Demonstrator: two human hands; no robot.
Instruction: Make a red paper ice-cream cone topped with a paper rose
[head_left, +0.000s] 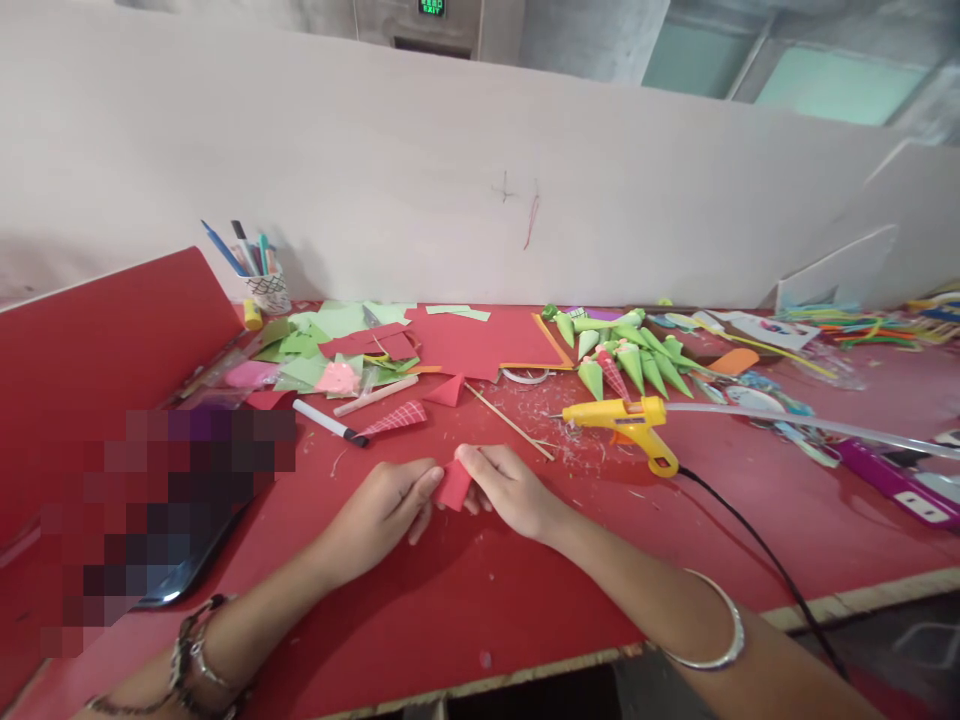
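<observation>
Between my two hands is a small piece of red paper (pixel 454 487), held above the front middle of the red table. My left hand (pixel 391 500) pinches its left edge with thumb and fingers. From the right, my right hand (pixel 510 488) grips the upper right of the same piece, thumb on top. Just beyond my hands lie a red patterned paper cone (pixel 397 418), a plain red paper cone (pixel 448 391) and a thin wooden stick (pixel 510 422). A yellow glue gun (pixel 626 425) rests to the right, its nozzle pointing left.
Green paper cones (pixel 637 360) are heaped behind the glue gun. Green paper scraps (pixel 322 325) and a red sheet (pixel 465 345) lie at the back. A marker (pixel 328 422) is at left, near a pen cup (pixel 268 290). A purple power strip (pixel 896 482) sits far right.
</observation>
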